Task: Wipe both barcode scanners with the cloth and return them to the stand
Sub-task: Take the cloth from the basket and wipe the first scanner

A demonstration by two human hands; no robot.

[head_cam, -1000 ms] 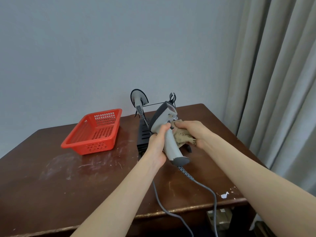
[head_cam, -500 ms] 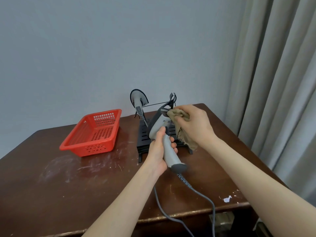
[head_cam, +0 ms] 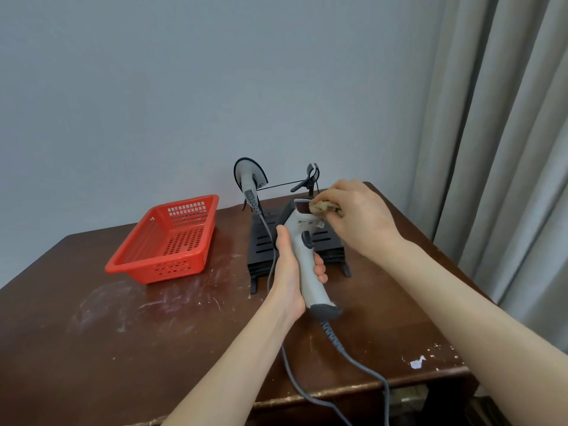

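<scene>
My left hand (head_cam: 289,272) grips the handle of a grey barcode scanner (head_cam: 307,256), held upright above the table with its window facing me. My right hand (head_cam: 359,219) holds a bunched tan cloth (head_cam: 324,207) and presses it against the scanner's head beside the red window. A second grey scanner (head_cam: 249,176) hangs head-up in the left holder of the black stand (head_cam: 264,244). The stand's right clip (head_cam: 312,176) holds nothing.
A red perforated basket (head_cam: 167,241) sits on the brown table (head_cam: 123,318) left of the stand. Two grey cables (head_cam: 353,361) run off the table's front edge. A curtain (head_cam: 507,149) hangs at the right, a plain wall behind.
My right hand moved the cloth from the scanner's handle up to its head. My left hand turned the scanner so the window and trigger face me.
</scene>
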